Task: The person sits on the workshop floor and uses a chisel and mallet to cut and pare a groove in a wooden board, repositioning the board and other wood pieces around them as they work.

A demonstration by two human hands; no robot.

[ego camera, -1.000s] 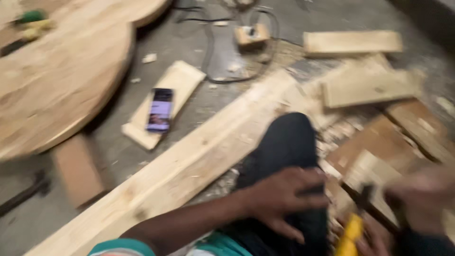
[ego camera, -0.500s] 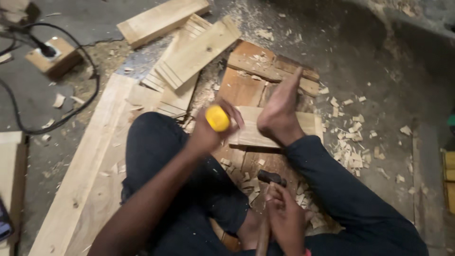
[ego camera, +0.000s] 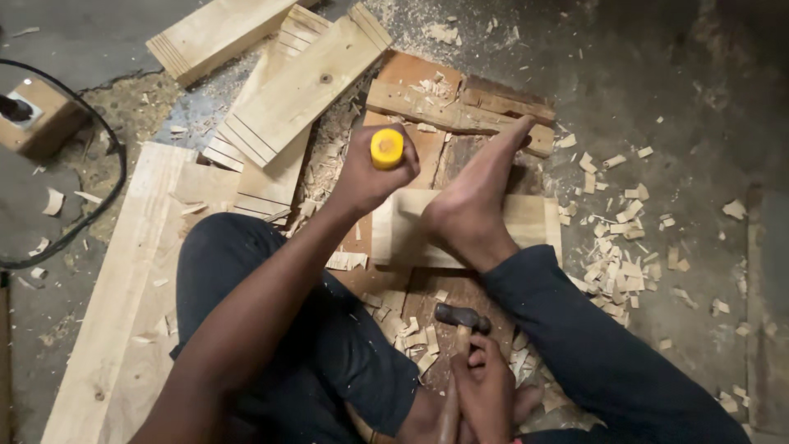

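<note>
Yellow shows at the butt of the chisel handle [ego camera: 386,149], which the left hand [ego camera: 370,177] wraps in a closed fist; the tool stands nearly upright, long axis running down toward the pale wooden block [ego camera: 403,238], its blade hidden under the hand. A bare foot [ego camera: 472,210] presses on that block, toes toward the far edge. The right hand [ego camera: 485,386] is clenched around the hammer [ego camera: 460,321] shaft, head pointing away from the body, near the lower edge. Wood chips [ego camera: 625,238] litter the floor to the right; stacked planks [ego camera: 288,90] crowd the far left, leaving open floor beyond the chips.
</note>
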